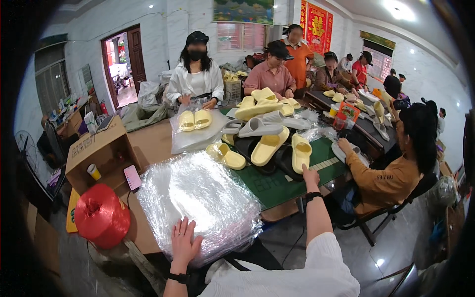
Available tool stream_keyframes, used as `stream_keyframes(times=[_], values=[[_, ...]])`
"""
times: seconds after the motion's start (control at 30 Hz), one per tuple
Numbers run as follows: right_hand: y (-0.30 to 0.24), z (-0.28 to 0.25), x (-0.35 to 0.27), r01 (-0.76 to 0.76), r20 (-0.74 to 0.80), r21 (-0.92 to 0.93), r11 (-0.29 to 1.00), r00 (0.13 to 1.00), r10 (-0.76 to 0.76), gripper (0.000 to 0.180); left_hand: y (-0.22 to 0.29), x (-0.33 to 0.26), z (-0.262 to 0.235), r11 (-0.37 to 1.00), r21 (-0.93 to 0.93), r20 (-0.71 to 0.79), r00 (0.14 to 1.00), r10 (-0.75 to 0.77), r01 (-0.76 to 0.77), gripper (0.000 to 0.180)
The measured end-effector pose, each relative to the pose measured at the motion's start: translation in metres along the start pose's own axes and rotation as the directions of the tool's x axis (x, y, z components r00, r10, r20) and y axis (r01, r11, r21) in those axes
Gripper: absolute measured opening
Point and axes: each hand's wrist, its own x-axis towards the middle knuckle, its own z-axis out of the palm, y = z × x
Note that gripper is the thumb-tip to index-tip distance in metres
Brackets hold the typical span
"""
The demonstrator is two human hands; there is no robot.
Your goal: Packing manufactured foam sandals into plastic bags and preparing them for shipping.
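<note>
My left hand (pixel 184 242) lies flat, fingers apart, on the near edge of a thick stack of clear plastic bags (pixel 198 198) on the table. My right hand (pixel 310 175) reaches forward and touches the heel of a pale yellow slipper (pixel 301 151) lying on the green mat (pixel 277 183). That slipper belongs to a pile of yellow, grey and black slippers (pixel 262 128) in the middle of the table. Whether the right fingers grip the slipper is hidden.
A big red spool of twine (pixel 101 215) sits at my left beside an open cardboard box (pixel 96 151) and a phone (pixel 132 177). Across the table a person slides yellow slippers into a bag (pixel 194 123). Several other people sit around at the right.
</note>
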Motion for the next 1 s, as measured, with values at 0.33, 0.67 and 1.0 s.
stream_keyframes(times=[0.33, 0.67, 1.0], values=[[0.016, 0.002, -0.018, -0.029, 0.047, 0.828, 0.561, 0.999, -0.017, 0.031, 0.000, -0.002, 0.003, 1.000, 0.018, -0.016, 1.000, -0.015, 0.015, 0.057], [-0.050, -0.095, -0.129, 0.387, -0.311, 0.905, 0.176, 0.884, -0.349, 0.019, -0.004, -0.001, 0.004, 1.000, 0.021, -0.021, 1.000, 0.008, -0.008, 0.058], [-0.110, -0.144, -0.231, 0.107, -0.094, 0.994, -0.003, 0.858, -0.504, 0.023, 0.000, -0.002, -0.001, 1.000, -0.006, 0.006, 1.000, -0.026, 0.026, 0.059]])
